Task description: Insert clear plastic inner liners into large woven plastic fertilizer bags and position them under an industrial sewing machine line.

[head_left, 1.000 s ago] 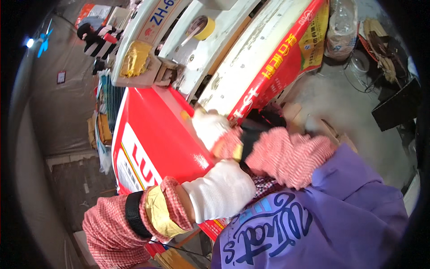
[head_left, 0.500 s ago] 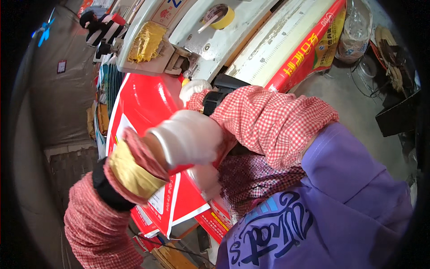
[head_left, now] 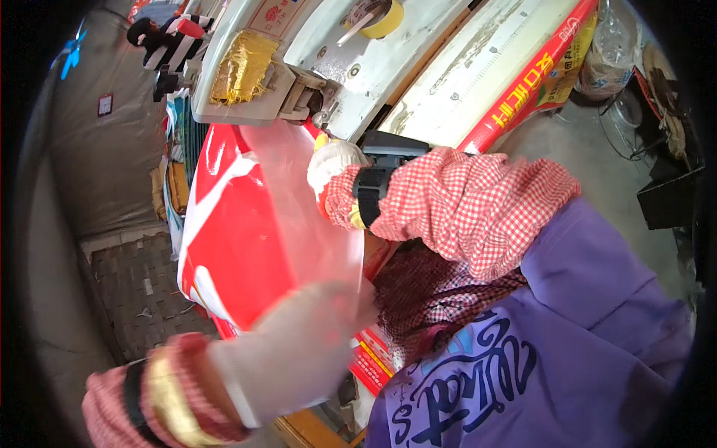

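Note:
A red and white plastic bag (head_left: 239,246) hangs below the head of a sewing machine (head_left: 246,82), its upper edge close to the machine's metal foot. My right hand (head_left: 334,163), in a white glove with a yellow fingertip, is closed at that upper edge, just beside the foot. Its fingers are partly hidden. Lower down, my left hand (head_left: 299,351) in a pale glove is over the bag's near part. Motion smears its fingers, so its grip does not show. A blurred, see-through strip of the bag runs between the two hands.
A yellow tape roll (head_left: 385,19) lies on the white machine bed. Along the bed's right side runs a red and yellow printed bag (head_left: 523,93). A clear plastic sack (head_left: 609,56) stands at the far right. Stacked sheets (head_left: 179,142) are left of the machine.
My left hand has swept down and left, toward me. The bag's printed, folded flaps have swung out of sight, and a broad red face now shows. My right hand stays beside the machine's foot.

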Demonstrator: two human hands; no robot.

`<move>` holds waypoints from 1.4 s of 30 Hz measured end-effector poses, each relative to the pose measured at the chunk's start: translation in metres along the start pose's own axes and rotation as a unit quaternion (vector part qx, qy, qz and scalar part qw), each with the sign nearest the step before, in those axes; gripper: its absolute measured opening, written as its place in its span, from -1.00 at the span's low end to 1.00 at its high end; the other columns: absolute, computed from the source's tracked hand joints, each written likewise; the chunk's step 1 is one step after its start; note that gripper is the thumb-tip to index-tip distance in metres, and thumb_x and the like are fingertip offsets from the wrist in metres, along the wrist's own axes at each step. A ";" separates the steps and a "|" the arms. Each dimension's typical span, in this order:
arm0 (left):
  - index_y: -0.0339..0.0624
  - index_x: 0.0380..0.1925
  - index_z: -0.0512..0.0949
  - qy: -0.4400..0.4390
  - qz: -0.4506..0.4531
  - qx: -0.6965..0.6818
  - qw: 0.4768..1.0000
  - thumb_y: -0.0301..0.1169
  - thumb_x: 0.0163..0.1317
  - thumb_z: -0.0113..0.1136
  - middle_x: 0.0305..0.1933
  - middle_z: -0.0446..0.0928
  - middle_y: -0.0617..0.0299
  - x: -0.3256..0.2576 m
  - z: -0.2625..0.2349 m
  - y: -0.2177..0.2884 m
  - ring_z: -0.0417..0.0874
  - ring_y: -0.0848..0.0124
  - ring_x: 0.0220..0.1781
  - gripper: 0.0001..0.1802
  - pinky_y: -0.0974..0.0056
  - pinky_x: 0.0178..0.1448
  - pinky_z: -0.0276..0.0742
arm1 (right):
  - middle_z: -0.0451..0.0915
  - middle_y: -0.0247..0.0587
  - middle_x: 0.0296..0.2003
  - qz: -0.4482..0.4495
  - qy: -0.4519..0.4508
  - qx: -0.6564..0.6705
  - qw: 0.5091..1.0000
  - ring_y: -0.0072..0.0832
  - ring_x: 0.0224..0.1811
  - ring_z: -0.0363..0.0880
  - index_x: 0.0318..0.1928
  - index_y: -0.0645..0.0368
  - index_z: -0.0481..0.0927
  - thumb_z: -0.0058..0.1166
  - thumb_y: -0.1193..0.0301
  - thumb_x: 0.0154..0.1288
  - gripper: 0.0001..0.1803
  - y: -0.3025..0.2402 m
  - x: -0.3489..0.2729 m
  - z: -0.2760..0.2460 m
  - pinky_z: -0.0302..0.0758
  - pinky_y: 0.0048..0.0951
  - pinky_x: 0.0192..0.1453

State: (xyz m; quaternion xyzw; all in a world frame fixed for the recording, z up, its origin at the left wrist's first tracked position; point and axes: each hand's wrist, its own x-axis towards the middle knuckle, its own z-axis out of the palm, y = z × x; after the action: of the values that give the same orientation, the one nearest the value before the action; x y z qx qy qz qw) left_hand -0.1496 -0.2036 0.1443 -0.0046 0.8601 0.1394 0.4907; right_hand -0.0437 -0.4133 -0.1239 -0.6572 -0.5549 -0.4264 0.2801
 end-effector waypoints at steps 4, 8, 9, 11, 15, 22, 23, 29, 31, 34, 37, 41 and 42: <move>-0.05 -0.69 0.54 0.090 -0.105 -0.098 0.986 -0.30 -0.16 0.07 -0.69 0.39 0.26 0.050 0.001 0.005 0.51 0.29 -0.54 -0.87 0.20 -0.33 0.44 | 0.52 -0.09 -0.56 -0.017 0.010 0.024 1.000 -0.23 -0.55 0.50 -0.45 0.28 0.52 0.06 0.35 0.12 -0.79 -0.006 0.030 0.009 0.43 -0.22 -0.49; -0.08 -0.54 0.59 -0.126 -0.251 -0.134 0.951 -0.10 0.05 0.07 -0.57 0.52 0.16 0.044 -0.026 -0.043 0.55 0.17 -0.49 -0.70 0.12 -0.39 0.44 | 0.52 -0.09 -0.55 0.000 0.004 0.043 0.999 -0.23 -0.53 0.50 -0.43 0.29 0.52 0.07 0.35 0.12 -0.79 -0.020 0.039 0.000 0.44 -0.21 -0.48; -0.08 -0.50 0.61 -0.126 -0.284 -0.137 0.941 -0.10 0.05 0.06 -0.60 0.50 0.15 0.040 -0.032 -0.051 0.56 0.15 -0.47 -0.69 0.11 -0.37 0.45 | 0.53 -0.09 -0.54 0.006 0.009 0.048 0.999 -0.23 -0.53 0.50 -0.43 0.29 0.52 0.07 0.35 0.11 -0.79 -0.018 0.030 0.002 0.44 -0.21 -0.48; -0.06 -0.47 0.61 -0.129 -0.286 -0.100 0.944 -0.09 0.05 0.07 -0.62 0.50 0.14 0.011 -0.039 -0.054 0.56 0.16 -0.45 -0.69 0.15 -0.37 0.45 | 0.53 -0.09 -0.54 -0.002 0.013 0.055 0.998 -0.22 -0.52 0.51 -0.42 0.30 0.52 0.07 0.35 0.11 -0.78 -0.016 0.034 0.001 0.44 -0.21 -0.47; -0.10 -0.62 0.60 -0.047 -0.192 -0.099 0.975 -0.14 0.01 0.11 -0.63 0.50 0.17 -0.028 -0.032 -0.009 0.54 0.17 -0.47 -0.72 0.19 -0.35 0.42 | 0.53 -0.08 -0.52 0.004 0.026 0.083 0.996 -0.22 -0.50 0.52 -0.39 0.30 0.52 0.08 0.35 0.11 -0.78 -0.015 0.032 0.009 0.45 -0.20 -0.45; -0.13 -0.59 0.49 0.074 -0.117 -0.152 0.979 -0.26 -0.10 0.13 -0.61 0.46 0.22 0.051 0.004 0.019 0.54 0.19 -0.49 -0.82 0.14 -0.35 0.44 | 0.54 -0.07 -0.49 0.014 0.033 0.116 0.993 -0.21 -0.47 0.53 -0.36 0.32 0.53 0.09 0.36 0.10 -0.77 -0.021 0.039 0.015 0.46 -0.20 -0.43; -0.17 -0.53 0.46 0.034 -0.108 -0.151 0.982 -0.27 -0.06 0.12 -0.62 0.44 0.22 0.060 -0.006 0.015 0.53 0.19 -0.52 -0.80 0.13 -0.38 0.44 | 0.54 -0.07 -0.48 0.017 0.033 0.123 0.992 -0.21 -0.46 0.53 -0.35 0.32 0.53 0.10 0.36 0.10 -0.76 -0.027 0.046 0.013 0.46 -0.20 -0.42; -0.19 -0.51 0.39 0.154 -0.155 -0.189 0.957 -0.30 0.04 0.09 -0.65 0.40 0.16 0.053 -0.010 -0.011 0.52 0.16 -0.57 -0.81 0.14 -0.50 0.42 | 0.55 -0.06 -0.46 0.048 0.033 0.151 0.987 -0.20 -0.43 0.54 -0.32 0.34 0.54 0.11 0.36 0.09 -0.75 -0.045 0.042 0.011 0.47 -0.19 -0.40; -0.11 -0.44 0.46 0.117 -0.170 -0.170 0.964 -0.31 0.04 0.12 -0.66 0.42 0.19 0.044 -0.010 -0.020 0.53 0.21 -0.59 -0.86 0.18 -0.53 0.41 | 0.55 -0.06 -0.45 0.055 0.034 0.167 0.984 -0.20 -0.42 0.54 -0.31 0.34 0.54 0.11 0.36 0.09 -0.74 -0.046 0.043 0.017 0.47 -0.19 -0.39; -0.06 -0.40 0.53 0.166 -0.197 -0.153 0.954 -0.35 -0.07 0.20 -0.67 0.43 0.20 0.012 -0.019 -0.033 0.53 0.22 -0.59 -0.82 0.21 -0.52 0.41 | 0.55 -0.06 -0.44 0.057 0.028 0.196 0.979 -0.20 -0.41 0.55 -0.29 0.35 0.54 0.12 0.37 0.08 -0.73 -0.047 0.054 0.025 0.47 -0.19 -0.38; -0.08 -0.53 0.56 0.203 -0.255 0.074 0.943 -0.40 -0.32 0.28 -0.70 0.41 0.15 -0.034 -0.022 -0.079 0.52 0.17 -0.48 -0.78 0.14 -0.40 0.41 | 0.56 -0.05 -0.43 0.080 0.035 0.215 0.973 -0.19 -0.40 0.55 -0.28 0.35 0.54 0.12 0.37 0.08 -0.72 -0.057 0.045 0.035 0.48 -0.18 -0.37; -0.07 -0.79 0.48 0.218 -0.152 -0.054 0.963 -0.34 -0.33 0.26 -0.71 0.38 0.18 -0.048 -0.008 -0.043 0.41 0.14 -0.59 -0.86 0.13 -0.47 0.32 | 0.56 -0.09 -0.45 0.404 0.081 0.103 0.906 -0.22 -0.42 0.55 -0.30 0.34 0.55 0.14 0.36 0.03 -0.72 -0.074 0.067 0.045 0.47 -0.20 -0.40; -0.01 -0.76 0.49 0.248 -0.099 -0.148 0.952 -0.34 -0.29 0.23 -0.72 0.37 0.24 -0.029 -0.003 -0.025 0.40 0.20 -0.64 -0.89 0.17 -0.53 0.30 | 0.56 -0.14 -0.48 0.674 0.136 -0.043 0.725 -0.25 -0.46 0.55 -0.34 0.31 0.56 0.14 0.34 -0.02 -0.72 -0.083 0.067 0.055 0.47 -0.22 -0.44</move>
State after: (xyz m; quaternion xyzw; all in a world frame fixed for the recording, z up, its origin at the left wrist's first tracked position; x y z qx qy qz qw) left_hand -0.1336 -0.2320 0.1639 -0.1969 0.9196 0.2102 0.2673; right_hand -0.1094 -0.3155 -0.1003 -0.8044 0.0968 -0.2335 0.5377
